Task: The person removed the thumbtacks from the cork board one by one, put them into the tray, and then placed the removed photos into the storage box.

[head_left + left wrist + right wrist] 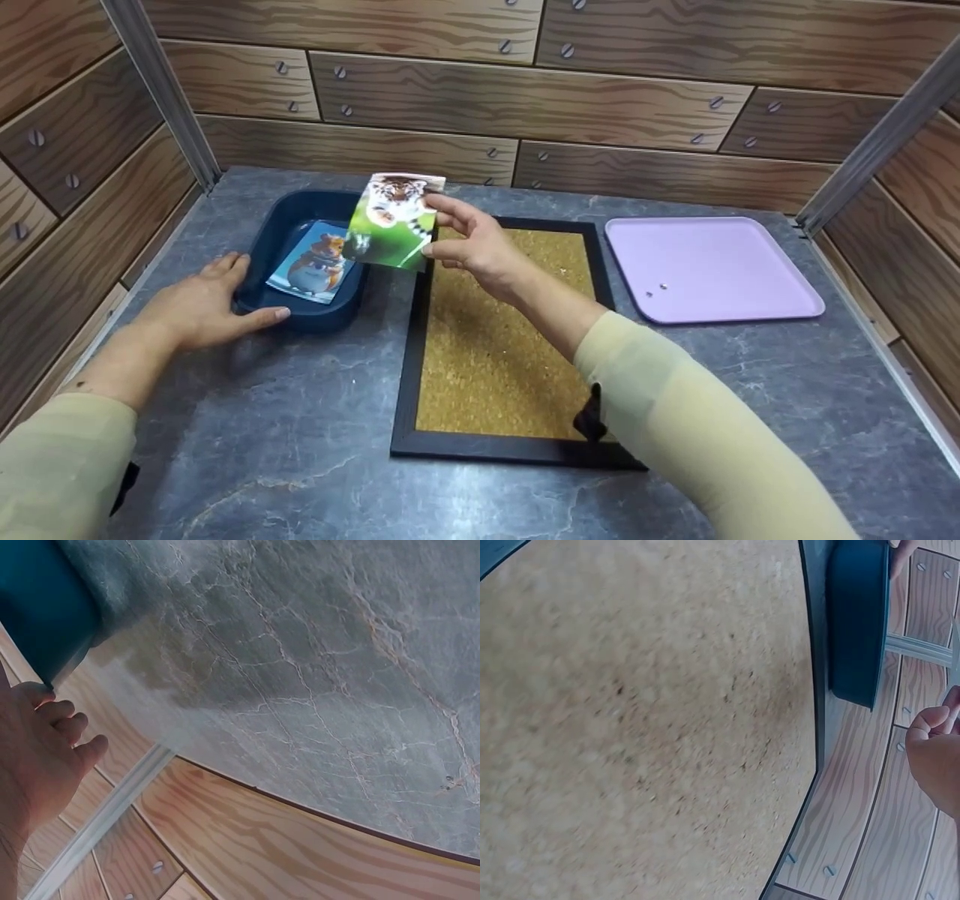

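My right hand [484,251] pinches the edge of a glossy picture card [390,232] showing a tiger on green, between thumb and fingers. It holds the card in the air over the gap between a dark blue bin [322,319] and a cork board [499,360]. Inside the bin lies another picture card [315,266], blue with an orange and grey furry animal. My left hand [199,304] is spread at the bin's near left corner, thumb by the front rim, fingers along the outer side. In the left wrist view, its fingertips [45,694] are right at the bin wall.
The black-framed cork board lies flat in the middle of the grey marbled table [285,450]. To its right is a lilac tray [720,262] with two small metallic pieces [664,286] near its front left corner. Wood-patterned walls [465,97] enclose the table at the back and sides.
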A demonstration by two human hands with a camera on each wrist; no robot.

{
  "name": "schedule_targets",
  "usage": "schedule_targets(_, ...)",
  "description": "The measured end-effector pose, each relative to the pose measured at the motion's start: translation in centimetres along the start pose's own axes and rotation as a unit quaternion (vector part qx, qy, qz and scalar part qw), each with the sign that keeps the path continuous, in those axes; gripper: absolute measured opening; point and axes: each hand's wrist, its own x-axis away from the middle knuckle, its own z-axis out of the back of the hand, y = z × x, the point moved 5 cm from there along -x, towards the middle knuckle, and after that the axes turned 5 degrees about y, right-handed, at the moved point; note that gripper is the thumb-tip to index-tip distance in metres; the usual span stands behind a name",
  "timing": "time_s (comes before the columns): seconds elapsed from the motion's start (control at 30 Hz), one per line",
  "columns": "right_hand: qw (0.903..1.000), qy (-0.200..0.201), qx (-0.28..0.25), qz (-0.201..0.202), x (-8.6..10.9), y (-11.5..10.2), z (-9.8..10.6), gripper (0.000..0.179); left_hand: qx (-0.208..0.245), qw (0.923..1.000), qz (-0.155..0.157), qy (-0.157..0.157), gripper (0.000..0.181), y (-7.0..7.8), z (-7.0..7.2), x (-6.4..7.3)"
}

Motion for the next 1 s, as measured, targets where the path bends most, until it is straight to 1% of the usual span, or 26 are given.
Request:
schedule_targets(0.4,0.9999,0.007,-0.007,0.008,-1.6,-0.7,-2.2,0.075,0.002,1.0000,-0.006,0.000,0.128,0.1,0.0,-0.2)
schedule_targets(0.53,0.9998,0.006,-0.017,0.008,-2.1,-0.4,-2.8,0.075,0.001,1.0000,-0.007,-0.001,0.127,-0.1,0.0,-0.1)
schedule_targets(1.0,0.9997,0.016,-0.012,-0.014,-3.2,1.7,-4.6,0.077,0.000,0.9999,-0.015,-0.001,0.126,0.0,0.1,0.0)
